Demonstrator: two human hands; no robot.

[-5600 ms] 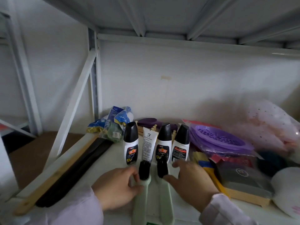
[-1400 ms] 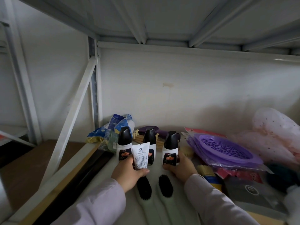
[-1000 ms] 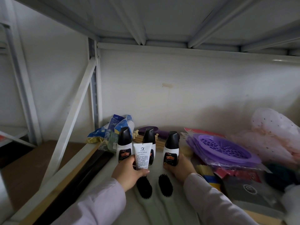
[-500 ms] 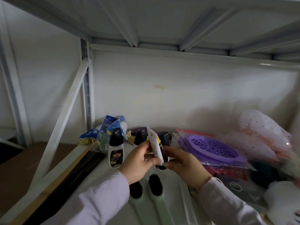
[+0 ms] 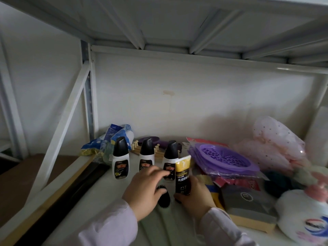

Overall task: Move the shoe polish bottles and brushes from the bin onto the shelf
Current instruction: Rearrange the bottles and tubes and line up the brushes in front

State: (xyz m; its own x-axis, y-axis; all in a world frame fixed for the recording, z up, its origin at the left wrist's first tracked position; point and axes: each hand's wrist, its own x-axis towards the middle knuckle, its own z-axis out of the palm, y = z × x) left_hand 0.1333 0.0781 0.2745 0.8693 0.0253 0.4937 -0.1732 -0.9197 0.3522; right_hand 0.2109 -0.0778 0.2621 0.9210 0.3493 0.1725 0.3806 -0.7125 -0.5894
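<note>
Setting: white metal shelf under a ribbed upper deck, with a pale back wall behind and a diagonal brace at the left end.
Polish bottles: three white bottles with black caps stand upright in a row near the middle of the shelf, set back from the front edge. These are the left bottle, the middle bottle and the right bottle, each apart from the next.
Tube: a yellow-and-black tube is held upright just beside the right bottle, its crimped end up.
Right hand: the right hand grips the tube's lower part, its fingers wrapped round it.
Left hand: the left hand hovers over the shelf in front of the middle bottle, fingers loosely spread and reaching toward the right bottle; whether they touch it cannot be told.
Brushes: one black-bristled brush head shows between the two hands, lying on the shelf toward the front edge. Pale green handles run toward the viewer, blurred.
Right end of shelf: purple slotted trays in a plastic bag, a pink dotted bag, a grey box and a white round bottle.
Back left corner: blue packets.
Left edge: a long dark strip lies along it.
</note>
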